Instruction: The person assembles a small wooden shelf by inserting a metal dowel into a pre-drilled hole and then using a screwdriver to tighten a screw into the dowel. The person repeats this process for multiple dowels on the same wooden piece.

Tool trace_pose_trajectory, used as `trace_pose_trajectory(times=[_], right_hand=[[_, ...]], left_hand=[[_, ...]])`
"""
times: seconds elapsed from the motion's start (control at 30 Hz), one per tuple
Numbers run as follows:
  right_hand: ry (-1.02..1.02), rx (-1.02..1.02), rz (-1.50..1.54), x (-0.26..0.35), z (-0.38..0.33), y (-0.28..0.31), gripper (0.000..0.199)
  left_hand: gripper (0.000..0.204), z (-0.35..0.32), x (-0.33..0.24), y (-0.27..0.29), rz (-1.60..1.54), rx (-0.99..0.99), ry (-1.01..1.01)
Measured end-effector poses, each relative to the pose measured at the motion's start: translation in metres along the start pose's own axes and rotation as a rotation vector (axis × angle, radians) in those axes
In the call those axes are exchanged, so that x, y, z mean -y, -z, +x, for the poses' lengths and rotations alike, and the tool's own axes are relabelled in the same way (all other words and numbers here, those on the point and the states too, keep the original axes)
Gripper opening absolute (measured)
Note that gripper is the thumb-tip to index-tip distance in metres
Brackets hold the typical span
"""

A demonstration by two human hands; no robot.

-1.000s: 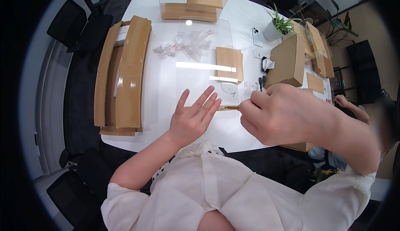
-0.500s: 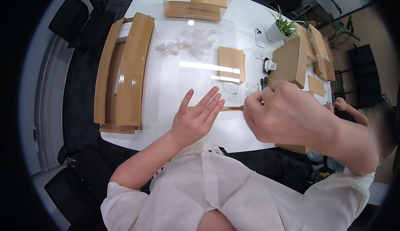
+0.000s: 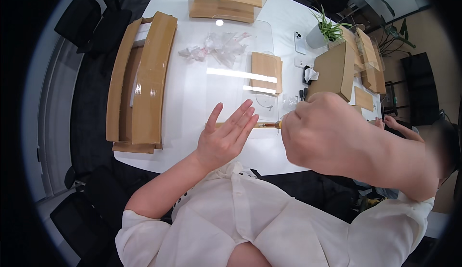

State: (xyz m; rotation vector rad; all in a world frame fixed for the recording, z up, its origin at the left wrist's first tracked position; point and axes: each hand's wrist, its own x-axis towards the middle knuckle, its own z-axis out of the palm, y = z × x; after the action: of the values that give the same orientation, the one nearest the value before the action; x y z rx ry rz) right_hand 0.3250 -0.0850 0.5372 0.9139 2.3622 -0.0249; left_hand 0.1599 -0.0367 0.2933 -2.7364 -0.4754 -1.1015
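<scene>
My right hand is closed in a fist round a screwdriver, of which only an amber-yellow end shows beyond the fingers. The screwdriver points left at a narrow light-wood board, seen almost edge-on. My left hand has its fingers stretched out and lies against the other end of that board; the palm's contact is hidden. Beyond the hands a large clear panel lies on the white table. A stack of wooden boards and a crumpled clear plastic bag are on the far side.
A long open cardboard box stands at the left. At the right are another cardboard box, a potted plant, a phone and dark-handled tools. A wood-and-clear shelf stands at the back. Another person's hands show far right.
My right fist has turned slightly, its knuckles rolling over, and more of the amber screwdriver end shows. The left hand has stayed nearly still.
</scene>
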Motion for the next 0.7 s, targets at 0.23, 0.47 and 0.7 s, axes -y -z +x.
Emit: trace_pose_trajectory(times=[0.23, 0.47, 0.7], right_hand=[[-0.31, -0.049, 0.326, 0.004, 0.002, -0.006, 0.007], [0.151, -0.178, -0.367, -0.009, -0.006, -0.015, 0.008], [0.159, -0.152, -0.37, -0.004, -0.009, -0.021, 0.008]], left_hand=[[0.025, -0.001, 0.002, -0.001, 0.009, 0.002, 0.004], [0.025, -0.001, 0.002, -0.003, 0.018, -0.009, -0.008], [0.025, -0.001, 0.0, -0.002, 0.014, -0.01, -0.013]])
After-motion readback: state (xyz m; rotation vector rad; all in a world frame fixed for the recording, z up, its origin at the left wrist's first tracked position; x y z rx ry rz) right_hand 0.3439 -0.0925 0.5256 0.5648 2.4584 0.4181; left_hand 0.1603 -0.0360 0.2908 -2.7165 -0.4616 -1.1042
